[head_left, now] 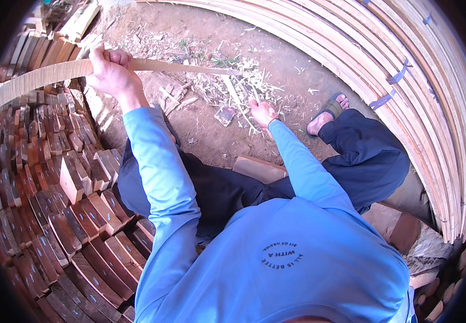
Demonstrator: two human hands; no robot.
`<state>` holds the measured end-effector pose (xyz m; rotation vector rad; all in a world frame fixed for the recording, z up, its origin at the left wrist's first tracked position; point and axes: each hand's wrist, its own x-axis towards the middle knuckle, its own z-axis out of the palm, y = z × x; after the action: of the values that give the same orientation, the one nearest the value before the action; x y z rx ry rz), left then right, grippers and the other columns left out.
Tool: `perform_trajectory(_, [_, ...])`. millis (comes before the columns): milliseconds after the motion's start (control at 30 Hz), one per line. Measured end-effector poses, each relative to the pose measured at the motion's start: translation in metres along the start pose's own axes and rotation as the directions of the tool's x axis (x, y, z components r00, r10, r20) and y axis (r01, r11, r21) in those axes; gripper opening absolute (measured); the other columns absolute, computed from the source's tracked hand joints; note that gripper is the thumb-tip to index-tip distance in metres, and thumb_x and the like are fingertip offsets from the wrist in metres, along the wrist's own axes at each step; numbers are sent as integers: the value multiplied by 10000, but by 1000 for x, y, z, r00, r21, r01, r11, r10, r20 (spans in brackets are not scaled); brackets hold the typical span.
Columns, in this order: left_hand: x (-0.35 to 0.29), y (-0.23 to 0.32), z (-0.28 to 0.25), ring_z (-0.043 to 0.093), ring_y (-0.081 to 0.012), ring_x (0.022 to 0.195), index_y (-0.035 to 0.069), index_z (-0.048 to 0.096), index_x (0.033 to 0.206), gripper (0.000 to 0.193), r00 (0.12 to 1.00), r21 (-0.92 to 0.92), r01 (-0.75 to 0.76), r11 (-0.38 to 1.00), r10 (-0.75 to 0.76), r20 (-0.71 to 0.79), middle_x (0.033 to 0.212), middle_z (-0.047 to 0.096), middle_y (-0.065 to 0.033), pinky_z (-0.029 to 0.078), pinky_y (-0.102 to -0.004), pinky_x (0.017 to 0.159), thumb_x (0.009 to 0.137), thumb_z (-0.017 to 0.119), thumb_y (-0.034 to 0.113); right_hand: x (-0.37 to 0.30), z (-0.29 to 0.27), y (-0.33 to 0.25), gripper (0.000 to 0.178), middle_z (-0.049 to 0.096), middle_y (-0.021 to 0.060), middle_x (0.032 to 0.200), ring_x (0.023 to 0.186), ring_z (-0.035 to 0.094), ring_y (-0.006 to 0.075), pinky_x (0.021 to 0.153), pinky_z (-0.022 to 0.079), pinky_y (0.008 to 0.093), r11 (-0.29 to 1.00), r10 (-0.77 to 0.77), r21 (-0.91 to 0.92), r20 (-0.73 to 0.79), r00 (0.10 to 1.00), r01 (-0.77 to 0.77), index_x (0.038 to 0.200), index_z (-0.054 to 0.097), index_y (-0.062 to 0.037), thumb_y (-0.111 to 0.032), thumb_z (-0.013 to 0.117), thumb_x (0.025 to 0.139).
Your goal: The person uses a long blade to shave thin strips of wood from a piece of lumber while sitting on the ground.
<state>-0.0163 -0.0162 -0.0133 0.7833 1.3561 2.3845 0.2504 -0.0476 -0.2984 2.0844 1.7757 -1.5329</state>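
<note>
My left hand [113, 72] is closed round a long, flat wooden strip [41, 77]. The strip runs from the left rim to a narrow end over the ground in front of me. My right hand [264, 112] is lower and to the right, a little apart from that end, with its fingers closed. A thin piece seems to stick up from them, but I cannot make out what it is. A pale, narrow sliver of wood [234, 96] slants down between the strip's end and my right hand. Below lies a scatter of wood shavings [206, 86] on bare earth.
Stacked dark wooden blocks [98, 264] fill the left side, close to my left leg. Long pale wooden slats [351, 48], tied in bundles, curve along the right. A brick-like block [260, 168] lies between my legs. My sandalled foot [327, 114] rests near the slats.
</note>
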Motion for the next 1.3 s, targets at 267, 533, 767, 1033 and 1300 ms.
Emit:
perform_trajectory(267, [-1, 0, 8, 257, -96, 430, 144, 341, 617, 332, 999, -19, 5, 1000, -4, 39, 524, 242, 44, 261, -281, 443, 886, 535, 125, 5, 1, 1, 722, 533, 158, 545, 511, 588, 279, 572, 497, 422, 968, -207, 121, -109, 972, 220, 706, 599, 42, -588, 360, 966])
perform_trajectory(533, [1, 2, 3, 265, -95, 433, 136, 354, 624, 323, 1000, -1, -20, 1000, 20, 20, 531, 250, 44, 259, -279, 444, 877, 554, 126, -14, -18, -26, 705, 605, 189, 590, 524, 645, 275, 638, 530, 421, 991, -127, 44, 47, 991, 125, 682, 624, 39, -563, 383, 958])
perform_trajectory(767, [1, 2, 4, 338, -106, 385, 119, 343, 564, 347, 999, -28, -31, 999, 32, 39, 464, 337, 4, 312, -292, 391, 855, 528, 85, -8, -1, -9, 679, 678, 290, 871, 861, 687, 398, 838, 522, 463, 996, 16, 83, 96, 995, -24, 921, 679, 85, -519, 370, 963])
perform_trajectory(1033, [1, 2, 0, 277, -98, 424, 135, 343, 614, 341, 998, 2, -31, 1000, 31, 52, 521, 270, 34, 279, -281, 434, 890, 543, 122, -16, -15, -28, 692, 675, 278, 882, 905, 661, 403, 869, 496, 462, 977, -145, 162, 2, 989, 143, 879, 671, 94, -541, 405, 954])
perform_trajectory(1300, [-3, 2, 7, 262, -95, 427, 145, 347, 614, 334, 998, 15, -42, 999, 41, 39, 521, 251, 44, 267, -283, 440, 893, 529, 132, 11, -6, 5, 712, 611, 170, 603, 463, 612, 306, 608, 536, 431, 998, -24, 66, 55, 998, 20, 746, 653, 24, -587, 360, 965])
